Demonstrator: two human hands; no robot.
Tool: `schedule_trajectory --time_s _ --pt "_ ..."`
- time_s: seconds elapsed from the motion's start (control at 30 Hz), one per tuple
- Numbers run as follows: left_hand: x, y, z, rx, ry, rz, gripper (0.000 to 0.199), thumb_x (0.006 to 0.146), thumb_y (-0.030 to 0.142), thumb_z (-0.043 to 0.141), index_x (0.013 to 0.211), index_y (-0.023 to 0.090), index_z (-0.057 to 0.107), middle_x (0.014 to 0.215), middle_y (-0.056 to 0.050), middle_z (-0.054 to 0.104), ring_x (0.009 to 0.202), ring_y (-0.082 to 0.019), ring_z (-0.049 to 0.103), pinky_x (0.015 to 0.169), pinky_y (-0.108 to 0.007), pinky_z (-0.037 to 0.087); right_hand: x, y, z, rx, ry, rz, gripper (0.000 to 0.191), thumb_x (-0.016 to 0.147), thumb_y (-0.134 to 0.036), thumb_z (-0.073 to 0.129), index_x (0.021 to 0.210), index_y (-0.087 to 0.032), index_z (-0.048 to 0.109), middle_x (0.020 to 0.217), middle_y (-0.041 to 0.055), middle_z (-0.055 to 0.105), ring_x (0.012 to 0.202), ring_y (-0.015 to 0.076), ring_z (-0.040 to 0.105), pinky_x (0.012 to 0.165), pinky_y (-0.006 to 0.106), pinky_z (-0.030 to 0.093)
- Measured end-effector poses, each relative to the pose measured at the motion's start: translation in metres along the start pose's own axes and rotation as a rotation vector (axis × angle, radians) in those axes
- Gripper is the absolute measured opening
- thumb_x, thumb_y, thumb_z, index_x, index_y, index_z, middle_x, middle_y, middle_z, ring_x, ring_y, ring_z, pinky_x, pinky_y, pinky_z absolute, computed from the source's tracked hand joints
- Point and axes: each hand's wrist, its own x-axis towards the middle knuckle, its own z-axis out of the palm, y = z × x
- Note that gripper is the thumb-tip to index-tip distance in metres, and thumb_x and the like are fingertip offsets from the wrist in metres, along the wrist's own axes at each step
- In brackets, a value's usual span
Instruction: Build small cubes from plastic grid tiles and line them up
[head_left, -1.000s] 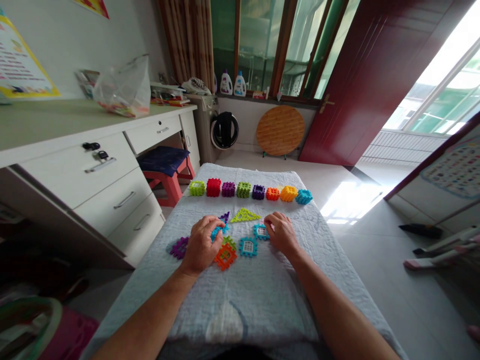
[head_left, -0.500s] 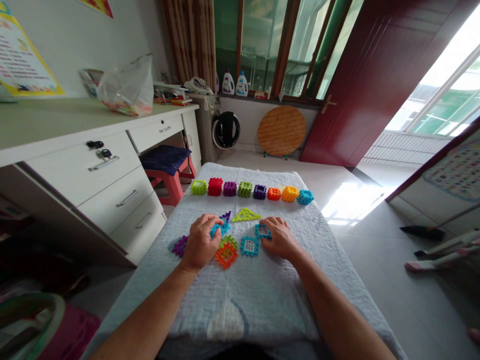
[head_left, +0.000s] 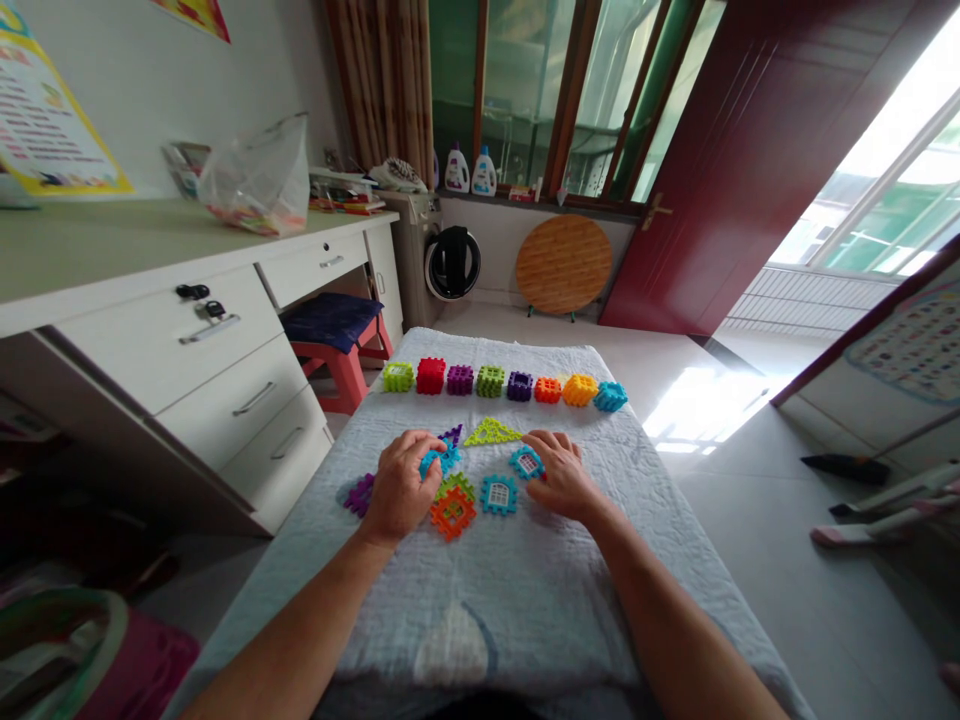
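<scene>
My left hand (head_left: 403,488) is closed on a blue interlocking building tile (head_left: 442,457), gripped between thumb and fingers. On the right, my right hand (head_left: 562,476) pinches the edge of a blue window tile (head_left: 527,462), which is slightly tilted. Another blue window tile (head_left: 499,494) lies flat between the hands. An orange tile (head_left: 453,512) overlaps a lime green tile (head_left: 464,484) beside my left hand. Purple pieces show on either side of that hand: a tile (head_left: 359,495), partly covered, and a pointed piece (head_left: 453,434). A lime triangle (head_left: 491,432) lies just beyond.
A row of several coloured cubes, including a red one (head_left: 431,376) and a blue one (head_left: 610,396), stands along the far part of the cloth-covered table (head_left: 555,610). A white desk (head_left: 187,270) and a stool (head_left: 334,325) are at the left.
The blue window tile at my right hand has turned and tilted slightly, and the fingers have shifted a little. My left hand stays on its blue tile.
</scene>
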Motion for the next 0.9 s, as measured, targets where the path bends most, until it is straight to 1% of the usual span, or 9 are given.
schedule_trajectory --time_s 0.07,0.17,0.33,0.4,0.5,0.6,0.67,0.8,0.9 --pt "0.0 -0.001 0.0 0.004 -0.002 -0.001 0.017 0.079 0.013 0.05 0.09 0.02 0.061 0.098 -0.005 0.059 0.1 -0.022 0.056 0.093 -0.039 0.043 0.0 0.002 0.0 0.029 -0.04 -0.042 0.064 0.066 -0.011 0.053 0.128 -0.024 0.051 0.129 0.0044 0.055 0.113 0.0248 0.042 0.094 0.039 0.03" --pt "0.0 -0.003 0.001 0.013 -0.003 -0.001 0.017 0.078 0.013 0.051 0.09 0.021 0.06 0.098 -0.005 0.059 0.099 -0.022 0.056 0.094 -0.038 0.044 0.002 0.005 0.002 0.034 -0.071 -0.07 0.068 0.062 -0.006 0.049 0.126 -0.026 0.053 0.125 0.0029 0.057 0.112 0.0234 0.041 0.095 0.038 0.029" --pt "0.0 -0.006 0.003 0.026 0.005 -0.003 0.019 0.077 0.012 0.051 0.09 0.022 0.06 0.098 -0.004 0.059 0.1 -0.022 0.056 0.095 -0.038 0.044 0.004 0.007 0.003 -0.032 -0.058 -0.017 0.053 0.066 -0.017 0.056 0.119 -0.025 0.059 0.11 0.006 0.057 0.103 0.0238 0.043 0.094 0.04 0.03" --pt "0.0 -0.007 0.004 0.026 -0.002 -0.008 0.019 0.076 0.012 0.051 0.09 0.022 0.06 0.098 -0.004 0.059 0.1 -0.022 0.057 0.094 -0.038 0.044 0.005 0.007 0.003 -0.049 -0.044 -0.008 0.049 0.066 -0.02 0.058 0.115 -0.025 0.06 0.113 0.0065 0.056 0.105 0.0248 0.042 0.093 0.04 0.03" --pt "0.0 -0.008 0.005 0.014 -0.017 -0.009 0.021 0.076 0.011 0.048 0.09 0.022 0.061 0.098 -0.005 0.06 0.1 -0.022 0.057 0.094 -0.037 0.045 0.006 0.009 0.006 -0.026 -0.05 -0.031 0.054 0.063 -0.016 0.057 0.117 -0.025 0.058 0.119 0.0059 0.055 0.109 0.0255 0.041 0.093 0.04 0.03" --pt "0.0 -0.007 0.005 -0.015 -0.023 -0.015 0.025 0.077 0.009 0.043 0.091 0.021 0.06 0.098 -0.005 0.06 0.101 -0.021 0.057 0.094 -0.037 0.045 0.007 0.011 0.007 -0.003 -0.057 -0.043 0.061 0.062 -0.015 0.056 0.122 -0.024 0.055 0.114 0.0056 0.058 0.106 0.0249 0.043 0.093 0.04 0.03" --pt "0.001 -0.007 0.004 -0.038 -0.02 -0.023 0.029 0.078 0.008 0.039 0.093 0.02 0.06 0.099 -0.005 0.061 0.101 -0.021 0.057 0.094 -0.036 0.045 0.007 0.011 0.005 -0.002 -0.031 -0.024 0.059 0.062 -0.017 0.059 0.121 -0.023 0.056 0.11 0.0061 0.058 0.103 0.0252 0.044 0.092 0.04 0.031" --pt "0.003 -0.009 0.0 -0.047 0.006 -0.047 0.031 0.078 0.008 0.037 0.094 0.019 0.061 0.1 -0.006 0.063 0.1 -0.021 0.058 0.094 -0.036 0.046 0.006 -0.002 -0.005 0.052 0.066 -0.02 0.049 0.067 -0.026 0.064 0.116 -0.023 0.059 0.104 0.0069 0.057 0.1 0.0253 0.045 0.09 0.039 0.034" --pt "0.005 -0.013 -0.005 -0.031 0.047 -0.066 0.031 0.078 0.008 0.037 0.093 0.019 0.061 0.099 -0.006 0.064 0.1 -0.022 0.058 0.095 -0.037 0.045 0.003 -0.02 -0.009 0.111 0.082 -0.096 0.045 0.07 -0.032 0.066 0.114 -0.023 0.06 0.101 0.0067 0.057 0.098 0.0246 0.046 0.089 0.038 0.034"
